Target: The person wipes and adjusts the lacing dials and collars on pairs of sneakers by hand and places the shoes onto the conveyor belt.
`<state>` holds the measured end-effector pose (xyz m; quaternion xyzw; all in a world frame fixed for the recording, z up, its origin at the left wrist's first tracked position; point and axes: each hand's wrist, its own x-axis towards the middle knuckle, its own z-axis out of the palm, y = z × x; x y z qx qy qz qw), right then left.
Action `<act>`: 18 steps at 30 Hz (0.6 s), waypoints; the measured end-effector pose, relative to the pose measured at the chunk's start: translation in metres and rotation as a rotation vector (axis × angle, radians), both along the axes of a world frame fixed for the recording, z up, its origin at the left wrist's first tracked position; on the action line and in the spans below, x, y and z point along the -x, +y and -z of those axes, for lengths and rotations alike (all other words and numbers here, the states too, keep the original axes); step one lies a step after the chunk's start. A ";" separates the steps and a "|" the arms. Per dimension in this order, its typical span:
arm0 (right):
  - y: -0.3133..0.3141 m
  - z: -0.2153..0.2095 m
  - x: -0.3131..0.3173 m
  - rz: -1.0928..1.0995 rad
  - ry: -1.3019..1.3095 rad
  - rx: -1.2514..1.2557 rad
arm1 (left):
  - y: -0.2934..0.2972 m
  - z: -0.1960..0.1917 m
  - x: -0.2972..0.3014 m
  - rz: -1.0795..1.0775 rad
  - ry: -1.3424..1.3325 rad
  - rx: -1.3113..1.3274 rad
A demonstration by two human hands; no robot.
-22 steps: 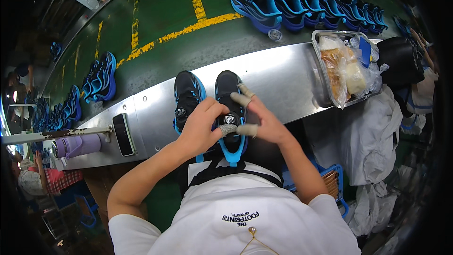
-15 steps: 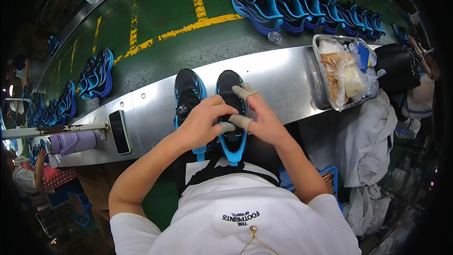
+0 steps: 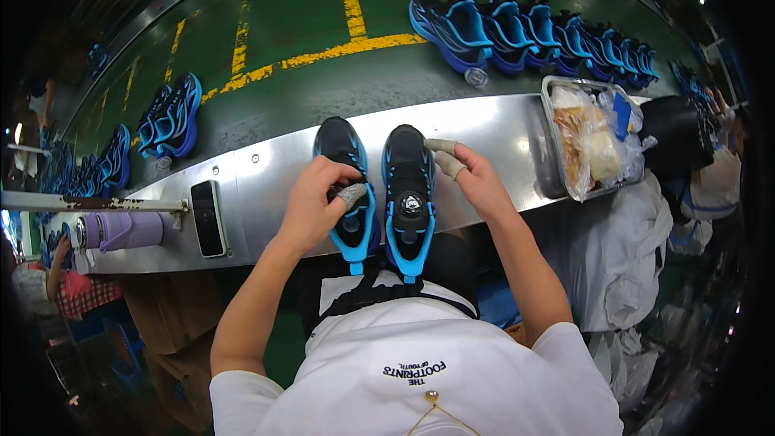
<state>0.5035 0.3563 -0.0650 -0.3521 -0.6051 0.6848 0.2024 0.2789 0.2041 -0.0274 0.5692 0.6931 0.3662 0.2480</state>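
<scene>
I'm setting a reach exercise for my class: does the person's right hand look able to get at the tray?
Probably yes: the right hand seems to hold nothing beside the right shoe, and nothing visible blocks the way across the bench to the tray. Exact reach is hard to judge.

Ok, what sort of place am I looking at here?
Probably a shoe factory's assembly line: a row of black-and-blue sneakers stands on what looks like a green conveyor belt, and a similar pair sits at the steel ledge in front of the person.

The left shoe [image 3: 339,144] is partly hidden by the left hand [image 3: 317,198].
</scene>
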 end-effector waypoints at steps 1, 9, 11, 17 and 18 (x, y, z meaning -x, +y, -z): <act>0.004 -0.001 0.009 -0.030 0.018 -0.033 | 0.000 0.003 0.007 0.078 -0.173 0.142; 0.027 -0.002 0.077 -0.214 -0.137 -0.267 | -0.009 0.013 -0.009 -0.090 -0.081 0.074; 0.029 0.021 0.098 -0.268 -0.227 -0.635 | -0.008 0.012 -0.004 -0.019 -0.158 0.072; 0.034 0.074 0.157 -0.479 -0.075 -0.684 | 0.007 0.002 -0.014 0.309 0.230 0.100; 0.033 0.073 0.164 -0.485 -0.070 -0.681 | 0.011 -0.002 -0.021 0.364 0.395 0.166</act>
